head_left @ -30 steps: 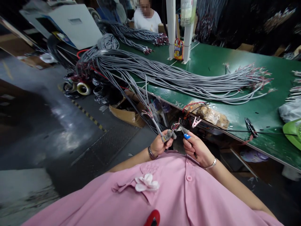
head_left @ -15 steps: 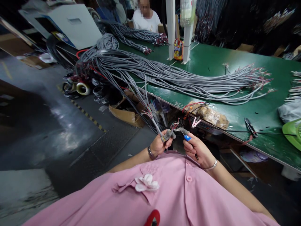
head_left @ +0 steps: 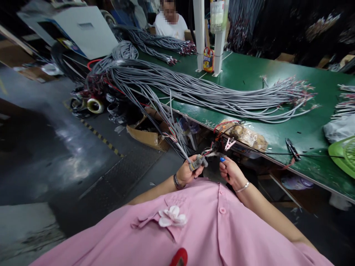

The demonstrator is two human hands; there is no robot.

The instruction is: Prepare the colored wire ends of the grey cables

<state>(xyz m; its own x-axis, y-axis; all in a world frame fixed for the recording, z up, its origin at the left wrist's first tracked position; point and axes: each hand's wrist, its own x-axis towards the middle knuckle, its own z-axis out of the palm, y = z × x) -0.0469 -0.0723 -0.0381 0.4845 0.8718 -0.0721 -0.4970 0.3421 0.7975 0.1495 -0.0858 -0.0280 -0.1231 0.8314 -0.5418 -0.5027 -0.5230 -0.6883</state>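
Wearing grey finger covers, my left hand is closed around a grey cable near its stripped end. Thin coloured wires and pale strands fan out from that end toward the right. My right hand is closed on a small blue-handled tool, just right of the strands. A dark tip of the tool shows below the fist; its working end is too blurred to make out. Whether it touches the strands I cannot tell. Other grey cables with bared wires hang beside the held one.
A long bundle of grey cables lies across the green table. Near its edge are a taped brown block, a pink clip, black cutters and a green basket. A person in white sits opposite.
My right hand has moved slightly away from my left, and its index finger has curled in from its stretched-out pose over the wires. My left hand keeps hold of the cable.
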